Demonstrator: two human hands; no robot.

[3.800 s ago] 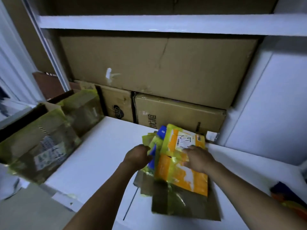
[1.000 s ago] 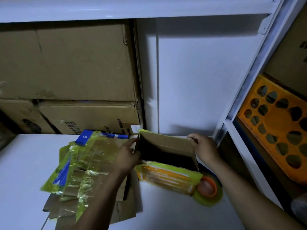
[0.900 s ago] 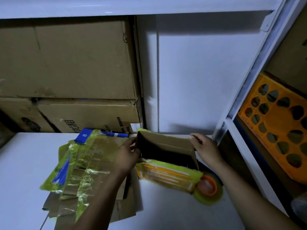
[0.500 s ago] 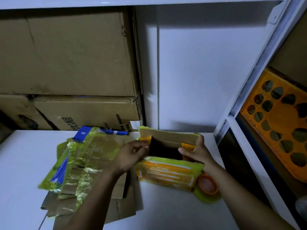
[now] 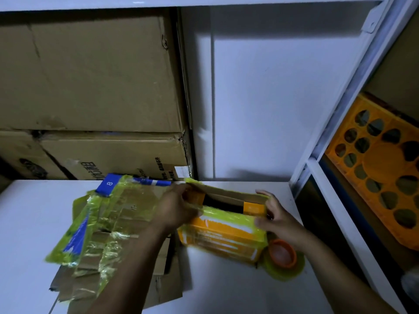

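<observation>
Blue flap [image 5: 110, 184], left of centre: white numeral "8".
Lower cardboard carton [image 5: 118, 152], left: black Chinese characters and small print, not legible.
Orange box [image 5: 222, 234], lower centre: white lettering, too blurred to read.

Orange box [image 5: 221, 234]: the opening, wide a second ago, is now narrowed to a dark slit, with the end flaps [image 5: 254, 208] folded inward. Left hand [image 5: 176, 209] has shifted onto the box's left end. Right hand [image 5: 275, 215] has come from the far rim to the near right corner.
</observation>
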